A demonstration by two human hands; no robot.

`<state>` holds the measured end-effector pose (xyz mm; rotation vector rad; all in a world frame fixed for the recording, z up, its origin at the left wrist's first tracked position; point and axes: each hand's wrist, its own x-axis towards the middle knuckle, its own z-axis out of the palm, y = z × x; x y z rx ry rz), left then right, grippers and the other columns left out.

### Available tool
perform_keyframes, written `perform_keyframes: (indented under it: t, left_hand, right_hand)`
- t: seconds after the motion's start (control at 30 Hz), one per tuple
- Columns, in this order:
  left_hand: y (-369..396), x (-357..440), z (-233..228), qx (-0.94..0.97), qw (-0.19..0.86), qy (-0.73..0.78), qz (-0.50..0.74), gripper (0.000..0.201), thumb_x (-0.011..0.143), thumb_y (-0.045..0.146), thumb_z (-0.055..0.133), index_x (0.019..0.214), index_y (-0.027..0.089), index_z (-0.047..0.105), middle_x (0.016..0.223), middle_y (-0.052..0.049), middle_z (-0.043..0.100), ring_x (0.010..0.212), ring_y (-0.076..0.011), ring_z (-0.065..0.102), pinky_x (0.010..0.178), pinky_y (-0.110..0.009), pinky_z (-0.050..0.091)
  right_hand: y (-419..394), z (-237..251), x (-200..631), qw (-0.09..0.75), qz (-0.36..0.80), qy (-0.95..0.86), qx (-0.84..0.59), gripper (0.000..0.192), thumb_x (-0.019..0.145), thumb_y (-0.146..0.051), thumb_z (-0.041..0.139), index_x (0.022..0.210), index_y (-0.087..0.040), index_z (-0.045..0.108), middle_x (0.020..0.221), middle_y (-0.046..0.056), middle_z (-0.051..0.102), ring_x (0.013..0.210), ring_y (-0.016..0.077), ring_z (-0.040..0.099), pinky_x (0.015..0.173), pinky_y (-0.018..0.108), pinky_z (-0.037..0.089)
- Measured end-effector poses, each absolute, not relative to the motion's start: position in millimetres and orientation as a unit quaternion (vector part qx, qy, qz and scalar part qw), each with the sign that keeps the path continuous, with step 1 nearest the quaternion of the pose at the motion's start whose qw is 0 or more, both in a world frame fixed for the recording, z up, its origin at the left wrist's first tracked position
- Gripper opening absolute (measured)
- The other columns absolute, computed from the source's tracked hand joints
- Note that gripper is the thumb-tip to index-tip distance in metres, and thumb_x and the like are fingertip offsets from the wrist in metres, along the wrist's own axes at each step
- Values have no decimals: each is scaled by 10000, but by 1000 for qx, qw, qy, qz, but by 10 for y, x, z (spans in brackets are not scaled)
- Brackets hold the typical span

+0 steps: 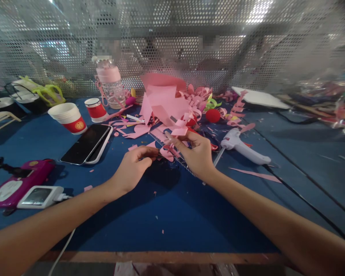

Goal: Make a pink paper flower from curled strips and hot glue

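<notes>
The blue surface (166, 214) is carrying a pile of pink paper (163, 103), a phone (86, 145) to the left and a glue gun (241, 145) to the right. Just in front of the pile, both hands are meeting over a small pink strip (168, 151). The right hand (197, 155) is pinching its upper end in a fingertip grip, while the left hand (132, 168) is clenching its lower end from the left.

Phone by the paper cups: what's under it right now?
The phone lies flat, screen up, on the blue table. A light edge shows along its right side, probably a case or a second device. Whatever lies directly beneath is covered. Both hands work on pink paper pieces nearby.
</notes>
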<state>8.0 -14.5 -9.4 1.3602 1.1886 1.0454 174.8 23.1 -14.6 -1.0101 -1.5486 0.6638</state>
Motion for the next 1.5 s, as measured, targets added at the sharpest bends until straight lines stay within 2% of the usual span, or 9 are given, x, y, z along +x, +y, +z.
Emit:
perform_keyframes:
  t: [0.17, 0.33, 0.6, 0.73, 0.93, 1.33, 1.5]
  left_hand:
    - [-141, 77, -92, 561, 508, 481, 443, 328, 636, 111, 440, 897, 136, 636, 998, -69, 627, 978, -205, 576, 940, -389, 420]
    - [-145, 71, -87, 596, 478, 457, 456, 318, 635, 79, 448, 896, 140, 619, 1009, -68, 606, 969, -198, 577, 918, -380, 438]
    - [-155, 43, -57, 593, 419, 455, 516, 300, 690, 94, 465, 962, 153, 576, 986, -64, 574, 921, -179, 565, 791, -334, 483]
    - [-131, 23, -80, 564, 395, 477, 546, 263, 698, 116, 481, 945, 163, 558, 948, -53, 573, 933, -179, 550, 812, -334, 451]
    - [-112, 39, -140, 526, 423, 519, 524, 234, 702, 149, 482, 931, 178, 515, 893, -37, 581, 901, -186, 558, 778, -342, 438]
    - [-133, 63, -126, 529, 455, 501, 512, 226, 705, 143, 470, 926, 172, 506, 1027, -63, 601, 966, -190, 553, 823, -347, 417]
    - [-178, 60, -84, 526, 477, 493, 503, 177, 768, 196, 421, 924, 172, 503, 878, -54, 673, 873, -197, 611, 768, -346, 422]
  right_hand:
    - [259, -158, 1745, 588, 351, -616, -390, 147, 747, -313, 618, 810, -193, 674, 761, 26, 696, 747, 163, 647, 739, 325, 500]
    - [270, -128, 1746, 604, 374, -585, -391, 134, 701, -303, 664, 802, -214, 677, 747, 2, 690, 684, 144, 645, 670, 296, 513]
    - [336, -94, 1768, 620, 422, -518, -412, 56, 686, -245, 660, 690, -193, 640, 652, -2, 665, 601, 112, 607, 616, 271, 485]
    - [378, -110, 1780, 630, 445, -460, -440, 73, 655, -228, 680, 642, -182, 624, 613, -14, 641, 559, 84, 561, 581, 244, 463]
    - [424, -122, 1791, 624, 493, -396, -458, 130, 638, -282, 693, 640, -175, 619, 608, -22, 608, 514, 66, 517, 539, 233, 450]
    - [467, -142, 1862, 597, 473, -419, -494, 169, 670, -366, 665, 695, -199, 647, 621, -4, 623, 541, 98, 546, 523, 253, 458]
    - [480, -146, 1871, 602, 490, -399, -488, 106, 686, -300, 644, 683, -194, 645, 633, 6, 637, 588, 113, 582, 564, 262, 477]
